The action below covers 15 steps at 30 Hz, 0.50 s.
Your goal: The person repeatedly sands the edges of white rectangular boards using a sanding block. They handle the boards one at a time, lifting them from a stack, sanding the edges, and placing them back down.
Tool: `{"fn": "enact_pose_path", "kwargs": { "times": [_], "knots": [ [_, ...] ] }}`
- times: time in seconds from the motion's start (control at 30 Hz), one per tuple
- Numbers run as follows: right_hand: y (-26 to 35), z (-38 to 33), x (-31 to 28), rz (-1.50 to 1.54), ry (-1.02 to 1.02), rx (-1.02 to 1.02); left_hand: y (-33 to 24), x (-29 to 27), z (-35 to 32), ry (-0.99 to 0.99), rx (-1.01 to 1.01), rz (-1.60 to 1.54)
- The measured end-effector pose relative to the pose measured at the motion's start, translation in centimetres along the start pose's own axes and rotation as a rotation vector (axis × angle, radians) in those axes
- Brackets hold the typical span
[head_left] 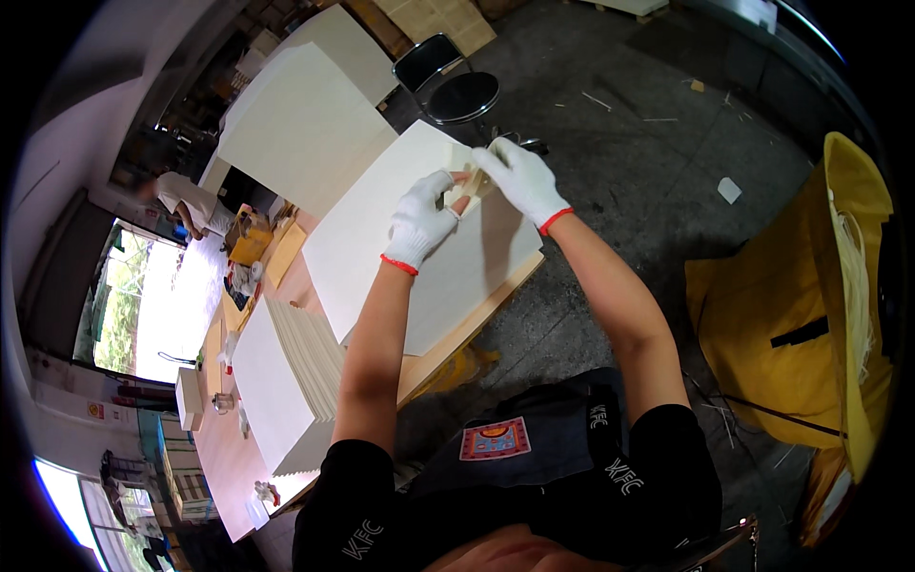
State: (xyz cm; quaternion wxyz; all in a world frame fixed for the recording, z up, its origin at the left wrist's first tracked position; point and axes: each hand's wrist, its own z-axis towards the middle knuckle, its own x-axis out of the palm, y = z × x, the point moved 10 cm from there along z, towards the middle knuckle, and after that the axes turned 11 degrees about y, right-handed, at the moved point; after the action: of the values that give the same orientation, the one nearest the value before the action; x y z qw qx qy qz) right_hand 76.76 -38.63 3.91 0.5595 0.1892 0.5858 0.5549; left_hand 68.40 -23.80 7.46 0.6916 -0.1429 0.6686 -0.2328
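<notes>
Both hands wear white knit gloves with red cuffs and meet over the far right part of a large white sheet (381,238), which lies on a stack on the table. My left hand (425,217) has bare thumb and forefinger tips, curled against a small pale cream piece (476,181). From the right, my right hand (522,178) closes its fingers on the same piece at its upper end. Its exact kind is hard to make out, as the gloves partly cover it. A pale block-like shape (456,154) shows just behind the fingers.
Nearer on the left stands a fanned stack of white boards (286,372) on the wooden table (217,458). A black chair (462,95) is beyond the table. A large yellow bag (762,305) stands at right on the scrap-strewn floor. Another person (186,200) works at far left.
</notes>
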Motion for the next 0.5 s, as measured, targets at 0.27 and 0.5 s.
{"fn": "enact_pose_path", "kwargs": {
  "times": [0.27, 0.5],
  "knots": [
    [1.4, 0.0, 0.1, -0.728, 0.119, -0.316, -0.3, -0.9, -0.6, -0.134, 0.057, -0.065],
    [6.4, 0.7, 0.7, -0.655, 0.112, -0.502, 0.4, -0.7, -0.4, -0.069, 0.048, -0.114]
  ]
}}
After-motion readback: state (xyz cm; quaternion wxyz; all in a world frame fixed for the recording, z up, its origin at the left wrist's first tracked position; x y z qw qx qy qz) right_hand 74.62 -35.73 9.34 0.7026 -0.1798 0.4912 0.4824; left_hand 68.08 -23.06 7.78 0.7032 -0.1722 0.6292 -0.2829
